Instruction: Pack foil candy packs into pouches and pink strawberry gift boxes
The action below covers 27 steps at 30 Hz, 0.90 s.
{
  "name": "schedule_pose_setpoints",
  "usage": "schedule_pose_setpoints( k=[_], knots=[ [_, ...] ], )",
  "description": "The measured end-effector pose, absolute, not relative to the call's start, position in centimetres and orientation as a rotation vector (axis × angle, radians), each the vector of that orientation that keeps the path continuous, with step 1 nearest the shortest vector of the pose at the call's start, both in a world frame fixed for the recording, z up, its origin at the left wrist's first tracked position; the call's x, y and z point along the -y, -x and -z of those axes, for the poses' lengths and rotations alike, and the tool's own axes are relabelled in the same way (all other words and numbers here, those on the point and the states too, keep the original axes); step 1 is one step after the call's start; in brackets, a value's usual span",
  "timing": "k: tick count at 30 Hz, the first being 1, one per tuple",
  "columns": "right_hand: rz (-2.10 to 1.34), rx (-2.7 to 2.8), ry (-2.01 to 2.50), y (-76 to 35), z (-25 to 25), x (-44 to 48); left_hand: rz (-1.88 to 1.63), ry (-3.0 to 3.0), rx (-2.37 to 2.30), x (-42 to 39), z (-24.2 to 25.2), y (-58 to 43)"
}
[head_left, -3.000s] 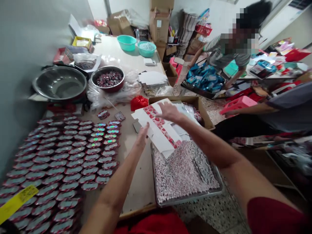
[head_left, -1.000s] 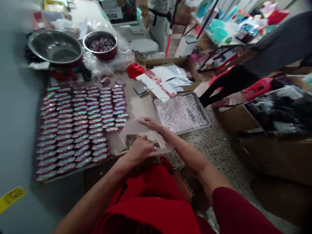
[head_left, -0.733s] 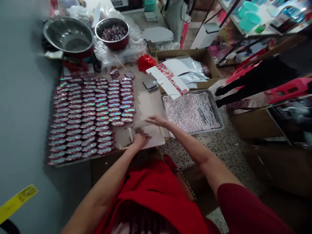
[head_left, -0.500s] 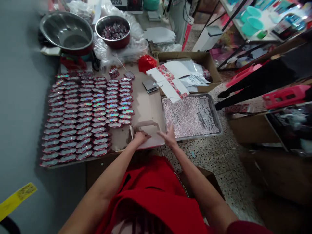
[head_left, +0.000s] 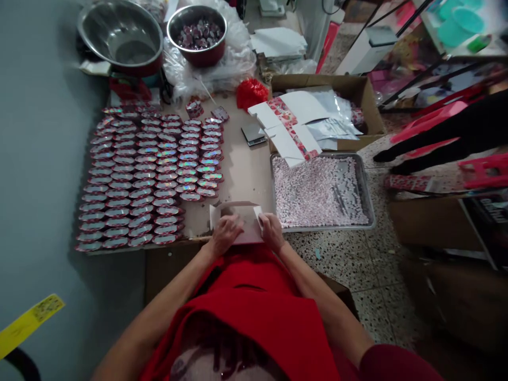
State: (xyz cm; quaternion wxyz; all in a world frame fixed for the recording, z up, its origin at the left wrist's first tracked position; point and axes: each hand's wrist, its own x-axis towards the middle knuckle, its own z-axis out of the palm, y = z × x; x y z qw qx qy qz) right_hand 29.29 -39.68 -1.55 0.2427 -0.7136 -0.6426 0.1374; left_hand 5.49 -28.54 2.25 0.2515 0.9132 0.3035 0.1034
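Observation:
A partly folded cardboard box (head_left: pixel 251 225), pale inside with raised flaps, lies at the table's front edge. My left hand (head_left: pixel 227 233) is closed at its left side, fingers curled over the flap there. At the right side, my right hand (head_left: pixel 271 230) pinches a white flap of the same box. Just right of my right hand sits a clear tray (head_left: pixel 372 211) of small pale pink pieces. To the left stand rows of small filled packets (head_left: pixel 137 180) with shiny oval tops and red patterned sides.
Flat white printed box blanks (head_left: pixel 291 127) lie over the tray's back edge and an open carton (head_left: pixel 373 108). A small scale (head_left: pixel 254 134) and a red bundle (head_left: pixel 252 94) are behind. Metal bowls (head_left: pixel 119 37) stand at the back left. Another person's dark-clothed legs (head_left: pixel 448 137) show at right.
My right hand, spread beside the box before, has closed on its right flap, which now stands up. My left hand has shifted slightly on the left side. The camera view has tilted down.

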Motion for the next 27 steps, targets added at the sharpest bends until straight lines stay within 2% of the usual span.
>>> schedule_pose_setpoints(
  k=[2, 6, 10, 15, 18, 21, 24, 27],
  knots=[
    [-0.385, 1.979, 1.940, -30.2, 1.8, 39.6, -0.499, -2.487, -0.893, 30.7, -2.9, -2.1],
    [-0.451, 2.134, 1.945, -31.7, 1.7, 38.1, -0.695, -2.013, -1.618, 33.8, -2.9, 0.0],
    [-0.471, 2.131, 1.963, -31.1, 1.0, 36.4, -0.585, -1.716, -1.538, 34.1, -0.8, -3.9],
    [-0.682, 2.081, 1.759, -30.2, 0.7, 35.9, -0.754, -1.574, -1.803, 30.9, 1.2, -7.4],
    [-0.733, 1.751, 1.818, -31.0, 1.3, 36.2, -0.805, -1.651, -1.767, 29.6, 1.5, -7.8],
    [-0.571, 1.501, 2.026, -32.1, 1.9, 35.6, -0.864, -1.829, -1.751, 29.9, 1.8, -7.5],
    [-0.587, 1.619, 2.059, -33.2, 2.1, 33.9, -0.833, -2.020, -1.641, 30.9, 2.0, -6.9],
    [-0.725, 1.925, 1.977, -34.3, 1.6, 32.0, -0.587, -2.225, -1.351, 31.2, 1.4, -6.3]
  ],
)
